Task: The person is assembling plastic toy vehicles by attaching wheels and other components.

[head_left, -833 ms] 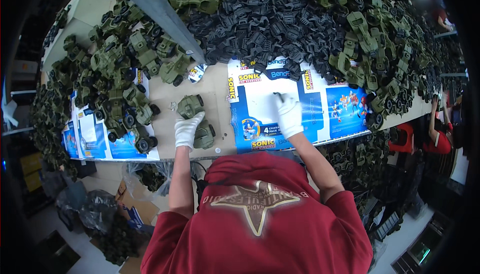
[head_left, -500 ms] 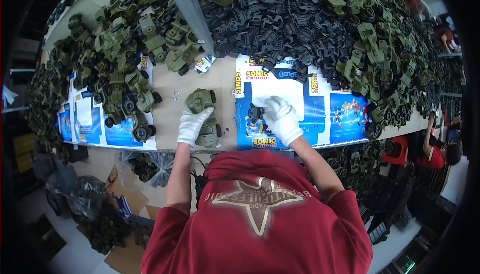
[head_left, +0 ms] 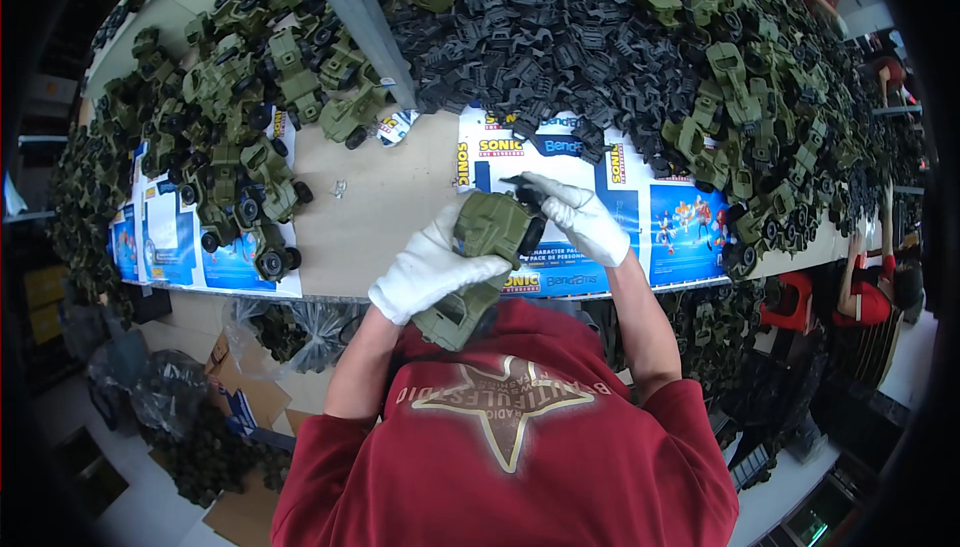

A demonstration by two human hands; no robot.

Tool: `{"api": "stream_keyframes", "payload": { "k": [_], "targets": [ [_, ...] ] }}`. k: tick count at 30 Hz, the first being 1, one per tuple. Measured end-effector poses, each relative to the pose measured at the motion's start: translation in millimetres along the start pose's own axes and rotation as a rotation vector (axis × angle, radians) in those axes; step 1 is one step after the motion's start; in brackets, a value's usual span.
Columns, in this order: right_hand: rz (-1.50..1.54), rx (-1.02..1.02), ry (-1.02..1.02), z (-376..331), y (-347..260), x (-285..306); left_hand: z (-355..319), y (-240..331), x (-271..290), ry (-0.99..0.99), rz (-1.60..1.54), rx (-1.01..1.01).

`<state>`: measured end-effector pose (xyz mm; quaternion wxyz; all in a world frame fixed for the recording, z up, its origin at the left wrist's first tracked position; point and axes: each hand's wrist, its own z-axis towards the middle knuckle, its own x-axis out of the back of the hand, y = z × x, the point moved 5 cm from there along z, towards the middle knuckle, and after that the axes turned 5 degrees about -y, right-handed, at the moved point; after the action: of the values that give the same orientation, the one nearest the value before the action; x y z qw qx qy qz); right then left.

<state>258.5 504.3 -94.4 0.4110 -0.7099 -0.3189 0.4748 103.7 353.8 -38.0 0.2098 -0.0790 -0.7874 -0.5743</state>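
Lifted off the surface [head_left: 350, 227] since the earlier frame, one green toy vehicle [head_left: 492, 223] is above the near edge, the left grip [head_left: 430, 265] closed around it; the right grip [head_left: 582, 222] pinches a dark part [head_left: 524, 191] beside it. Blue-white printed cardboard [head_left: 690, 239] shows lettering and cartoon figures; the red shirt [head_left: 400, 467], a lettered star [head_left: 508, 407].

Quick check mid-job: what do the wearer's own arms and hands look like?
The left hand and right hand each wear a plain white glove, apparently fabric, reaching about the wrist. Both forearms are bare below the short, dark red fabric sleeves. I see no cables or markings on them.
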Motion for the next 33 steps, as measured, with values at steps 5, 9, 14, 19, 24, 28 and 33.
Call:
{"api": "stream_keyframes", "payload": {
  "k": [5, 9, 14, 19, 24, 28, 33],
  "targets": [
    [0.146, 0.030, -0.067, -7, 0, 2, 8, 15, -14, -0.124, -0.017, 0.118],
    [0.132, 0.032, -0.088, -10, -1, 7, 9, 22, -15, -0.163, -0.107, 0.103],
    [0.055, 0.022, -0.126, -7, 0, 11, 8, 21, -15, -0.147, 0.018, 0.139],
    [-0.097, 0.042, -0.161, -3, -5, 13, 10, 15, -18, -0.148, -0.025, 0.144],
    [-0.128, 0.027, 0.000, 11, -19, 2, 15, 26, -36, -0.056, -0.271, 0.231],
    [-0.391, 0.103, 0.308, 9, -24, -8, 12, 23, -52, 0.131, -0.467, 0.233],
    [-0.075, 0.082, 0.306, -2, -12, -20, 10, -1, -49, 0.094, -0.442, -0.037]
  ]
}}
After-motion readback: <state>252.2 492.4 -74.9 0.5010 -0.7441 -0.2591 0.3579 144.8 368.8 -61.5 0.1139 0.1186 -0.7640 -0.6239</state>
